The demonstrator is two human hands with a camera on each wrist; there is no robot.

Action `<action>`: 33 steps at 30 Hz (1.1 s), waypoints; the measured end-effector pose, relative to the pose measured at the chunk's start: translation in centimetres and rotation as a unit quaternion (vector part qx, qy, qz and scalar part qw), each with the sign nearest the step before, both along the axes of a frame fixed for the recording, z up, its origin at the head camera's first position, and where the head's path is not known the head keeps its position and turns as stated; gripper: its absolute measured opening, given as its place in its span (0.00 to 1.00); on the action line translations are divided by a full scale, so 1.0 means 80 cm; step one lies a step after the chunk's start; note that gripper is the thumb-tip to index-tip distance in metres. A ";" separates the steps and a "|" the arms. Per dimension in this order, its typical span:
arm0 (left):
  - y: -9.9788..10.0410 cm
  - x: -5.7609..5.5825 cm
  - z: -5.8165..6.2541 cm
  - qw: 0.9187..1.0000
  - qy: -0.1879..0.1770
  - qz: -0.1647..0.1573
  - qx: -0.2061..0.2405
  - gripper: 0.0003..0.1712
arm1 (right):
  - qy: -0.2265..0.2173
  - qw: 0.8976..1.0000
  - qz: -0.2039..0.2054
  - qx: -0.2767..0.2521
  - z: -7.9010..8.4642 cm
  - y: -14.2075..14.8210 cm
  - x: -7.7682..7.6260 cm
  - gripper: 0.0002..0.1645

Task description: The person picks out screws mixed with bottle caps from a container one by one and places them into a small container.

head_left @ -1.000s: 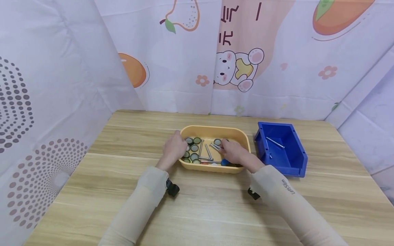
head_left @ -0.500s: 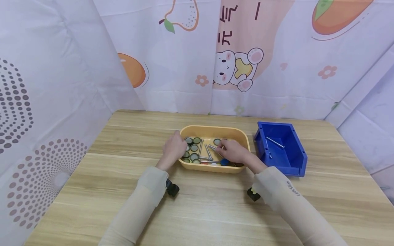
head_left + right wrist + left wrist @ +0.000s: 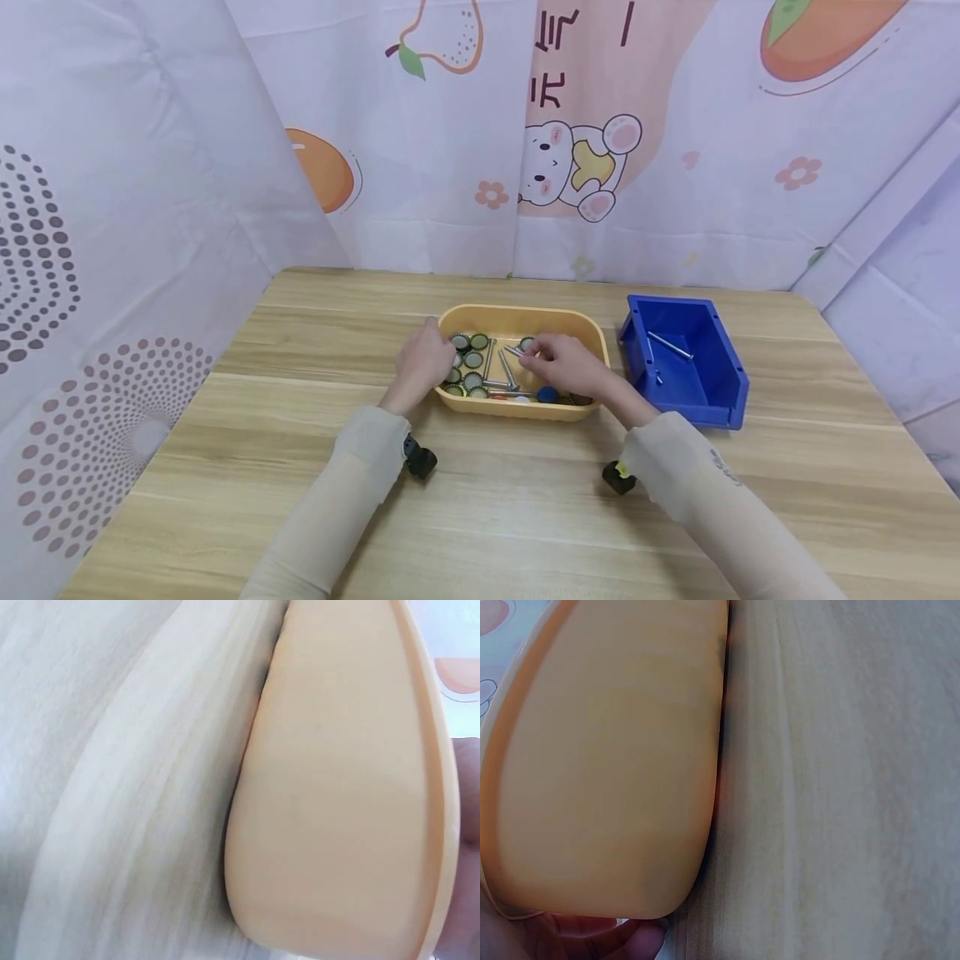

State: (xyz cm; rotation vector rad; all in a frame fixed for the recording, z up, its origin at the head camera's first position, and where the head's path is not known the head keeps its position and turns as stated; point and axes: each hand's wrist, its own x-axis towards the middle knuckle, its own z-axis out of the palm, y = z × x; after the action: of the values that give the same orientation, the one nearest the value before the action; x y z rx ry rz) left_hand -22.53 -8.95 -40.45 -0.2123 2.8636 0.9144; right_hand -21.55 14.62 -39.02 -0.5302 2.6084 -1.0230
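My left hand [image 3: 426,358] grips the left end of a yellow plastic bin [image 3: 517,315]; in the left wrist view its fingers [image 3: 641,941] curl by the bin's end wall. Inside the bin lie bottle caps [image 3: 474,360], mostly toward the left, and several long metal screws [image 3: 507,371] in the middle. Over the right part of the bin, my right hand [image 3: 568,364] pinches a metal screw [image 3: 513,351] between thumb and fingers. The far end of that screw is covered by the hand. A blue cap [image 3: 547,395] sits below the right hand.
A blue open-front bin [image 3: 701,396] stands just right of the yellow one. It contains a long screw [image 3: 671,345] and a small metal piece at its left side. Both bins rest on a wooden table [image 3: 517,517], with a printed curtain [image 3: 442,183] behind.
My right hand has lifted slightly from among the screws and caps with a screw in its fingertips, uncovering the blue cap. The left hand stays on the bin's end.
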 end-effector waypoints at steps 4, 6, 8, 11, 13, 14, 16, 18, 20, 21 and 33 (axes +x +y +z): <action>0.000 0.000 0.001 1.000 0.000 0.000 0.001 0.26 | -0.006 1.000 -0.003 -0.026 0.001 0.003 0.002 0.15; 0.000 0.000 0.001 1.000 0.002 0.000 -0.001 0.27 | -0.004 0.999 -0.004 -0.035 0.003 0.005 0.003 0.16; 0.000 0.000 0.001 1.000 0.004 0.000 -0.001 0.27 | 0.000 0.999 -0.006 -0.041 0.005 0.008 0.004 0.16; 0.000 0.000 0.001 1.000 0.006 0.000 -0.003 0.27 | 0.007 0.999 -0.008 -0.049 0.012 0.013 0.003 0.16; 0.000 0.001 0.002 1.000 0.006 0.000 -0.003 0.27 | 0.006 0.998 -0.014 -0.056 0.017 0.018 0.002 0.16; 0.000 0.001 0.001 1.000 0.006 0.000 -0.005 0.26 | 0.001 0.998 -0.019 -0.059 0.020 0.020 0.002 0.17; 0.000 0.000 0.001 1.000 0.005 -0.001 -0.008 0.26 | -0.008 0.998 -0.023 -0.066 0.026 0.026 0.000 0.18; -0.001 0.001 0.000 1.000 0.004 -0.001 -0.010 0.25 | -0.018 0.997 -0.031 -0.070 0.033 0.033 0.000 0.19; -0.001 0.000 0.000 1.000 0.003 -0.001 -0.013 0.24 | -0.019 0.997 -0.038 -0.069 0.038 0.039 0.000 0.19; -0.001 0.000 -0.001 1.000 0.004 -0.001 -0.013 0.24 | -0.015 0.997 -0.039 -0.071 0.040 0.042 -0.001 0.19; -0.001 0.000 0.000 1.000 0.007 -0.001 -0.010 0.24 | 0.047 0.997 -0.062 -0.006 0.071 0.090 -0.006 0.19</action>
State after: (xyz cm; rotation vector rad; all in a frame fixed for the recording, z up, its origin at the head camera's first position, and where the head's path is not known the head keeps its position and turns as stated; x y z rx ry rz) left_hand -22.51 -9.04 -40.46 -0.2053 2.8858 0.8891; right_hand -22.05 21.80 -33.36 -0.4339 2.7502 -1.0775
